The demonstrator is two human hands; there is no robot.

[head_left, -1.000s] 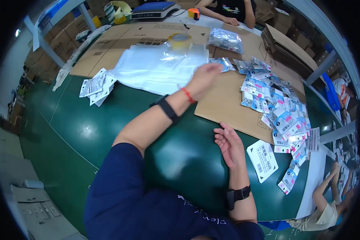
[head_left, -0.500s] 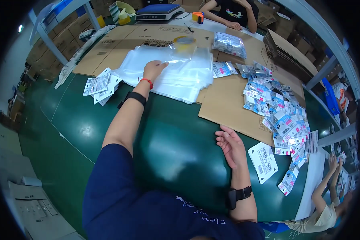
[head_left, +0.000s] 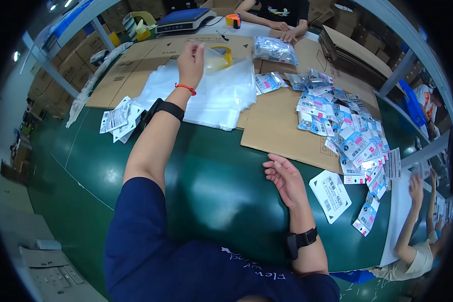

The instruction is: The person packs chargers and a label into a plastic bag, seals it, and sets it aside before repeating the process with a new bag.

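My left hand, with a red cord bracelet and a black band on its arm, is raised over the far part of a stack of clear plastic bags. Its fingers are curled and smeared by motion; whether they pinch a bag is unclear. Beside them a yellow tape roll shows partly through clear film. My right hand rests empty above the green table, fingers loosely bent and apart. A white printed card sheet lies to its right. Past it spreads a heap of blue and white blister packs.
Flat cardboard lies under the packs. White cards are at the left. A filled clear bag and a blue-topped scale stand farther back. Another person's hand is near that bag; more people work at the right.
My left hand has lifted off the middle of the bag stack and moved away from me, toward the tape roll. My right hand stays in nearly the same place. The view has shifted slightly.
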